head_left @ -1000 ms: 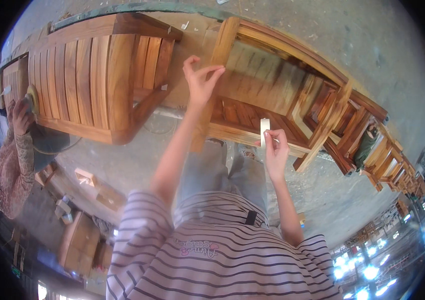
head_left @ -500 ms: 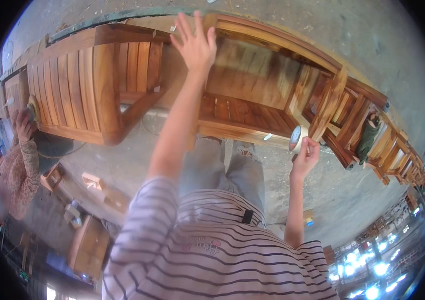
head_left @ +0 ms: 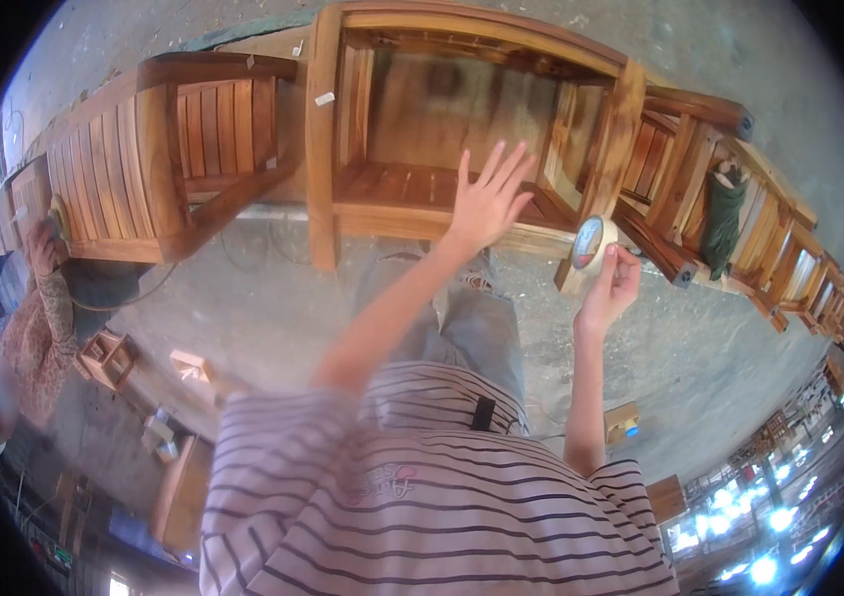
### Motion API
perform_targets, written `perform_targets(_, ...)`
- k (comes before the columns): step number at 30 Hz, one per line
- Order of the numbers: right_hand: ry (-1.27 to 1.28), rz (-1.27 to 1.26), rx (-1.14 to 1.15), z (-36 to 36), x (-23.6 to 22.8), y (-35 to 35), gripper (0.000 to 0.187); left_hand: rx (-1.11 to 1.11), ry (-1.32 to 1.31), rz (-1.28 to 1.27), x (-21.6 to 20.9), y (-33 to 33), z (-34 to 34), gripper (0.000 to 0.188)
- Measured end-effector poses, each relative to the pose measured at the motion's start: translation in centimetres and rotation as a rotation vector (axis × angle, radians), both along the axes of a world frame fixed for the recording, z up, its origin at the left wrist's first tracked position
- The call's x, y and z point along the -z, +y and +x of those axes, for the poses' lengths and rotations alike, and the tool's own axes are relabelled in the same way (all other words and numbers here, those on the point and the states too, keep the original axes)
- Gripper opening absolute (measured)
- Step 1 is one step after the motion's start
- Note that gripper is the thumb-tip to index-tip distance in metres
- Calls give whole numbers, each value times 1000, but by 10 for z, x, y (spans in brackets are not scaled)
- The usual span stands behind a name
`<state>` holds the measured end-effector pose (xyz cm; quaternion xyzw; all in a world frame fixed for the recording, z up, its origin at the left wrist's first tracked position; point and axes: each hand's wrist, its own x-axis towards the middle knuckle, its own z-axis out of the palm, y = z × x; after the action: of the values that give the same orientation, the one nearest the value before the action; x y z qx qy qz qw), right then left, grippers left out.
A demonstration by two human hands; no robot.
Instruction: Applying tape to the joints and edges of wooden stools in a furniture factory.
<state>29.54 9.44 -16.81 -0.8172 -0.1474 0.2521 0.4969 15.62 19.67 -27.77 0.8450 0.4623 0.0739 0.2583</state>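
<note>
My right hand (head_left: 609, 293) pinches a roll of cream masking tape (head_left: 609, 239) between thumb and fingers, beside the right front post of a wooden chair frame (head_left: 461, 224). The roll stands on edge, its printed inner core showing. With fingers spread and holding nothing, my left hand (head_left: 487, 207) is over the front of the slatted seat; whether it touches the wood I cannot tell. A small white strip (head_left: 324, 98) sticks to the frame's left post. Varnished brown wood makes up the whole frame.
To the left stands a slatted wooden chair (head_left: 109, 179), where another person's hand (head_left: 44, 246) holds a pad against the slats. More wooden chairs (head_left: 799, 273) line up at the right, one with a dark green cloth (head_left: 723, 223) on it. Small wooden pieces (head_left: 109, 358) lie on the floor behind.
My left hand has moved from the frame's left post to the right and nearer, over the seat, uncovering the white strip. My right hand still holds the tape roll. The view has shifted slightly.
</note>
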Motion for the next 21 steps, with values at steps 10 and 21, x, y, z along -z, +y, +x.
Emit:
perform_targets(10, 7, 64, 2, 57, -18, -43, 8, -293, -54, 1, 0, -3, -3, 45)
perform_targets(21, 133, 118, -72, 83, -11, -66, 11, -91, -94, 87, 19, -35, 8, 38)
